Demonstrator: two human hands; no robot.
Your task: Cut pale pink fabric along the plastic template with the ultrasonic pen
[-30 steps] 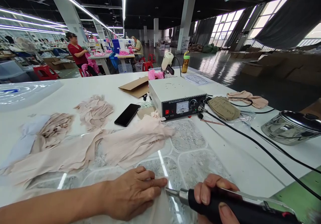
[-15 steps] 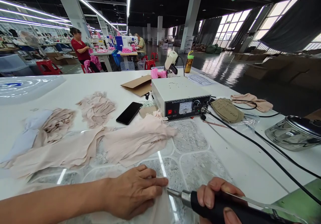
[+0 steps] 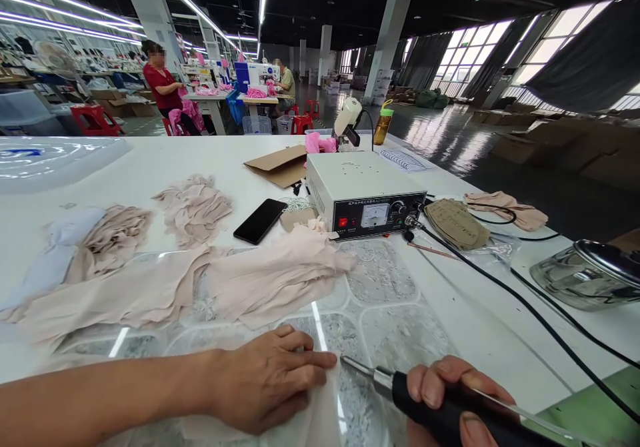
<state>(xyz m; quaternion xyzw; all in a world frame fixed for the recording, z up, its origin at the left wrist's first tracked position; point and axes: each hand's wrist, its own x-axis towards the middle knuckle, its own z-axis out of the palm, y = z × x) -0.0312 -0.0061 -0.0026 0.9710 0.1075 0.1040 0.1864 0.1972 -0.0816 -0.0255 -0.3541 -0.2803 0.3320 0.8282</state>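
My left hand (image 3: 270, 381) lies palm down, fingers stretched out and pressing a thin, pale beige piece of fabric (image 3: 320, 412) onto the clear-covered, patterned mat (image 3: 395, 330). Its index fingertip points right, close to the metal tip of a handheld ultrasonic cutter (image 3: 385, 380). The fingers of my right hand (image 3: 450, 393) are wrapped round the cutter's black handle at the lower right. The tip sits just right of the left fingertip, a small gap apart. Most of the pressed fabric is hidden under my left hand and forearm.
Beige fabric strips (image 3: 280, 273) are piled beyond my hands. A phone (image 3: 259, 221) lies left of the control box (image 3: 367, 187) with its meter. A black cable (image 3: 500, 287) crosses the right side, near a steel pot (image 3: 585, 273). Two people sit at sewing tables in the background.
The cutter in my right hand has moved right and slightly up, so its tip has come away from my left fingertip and the fabric edge. My left hand is almost unmoved.
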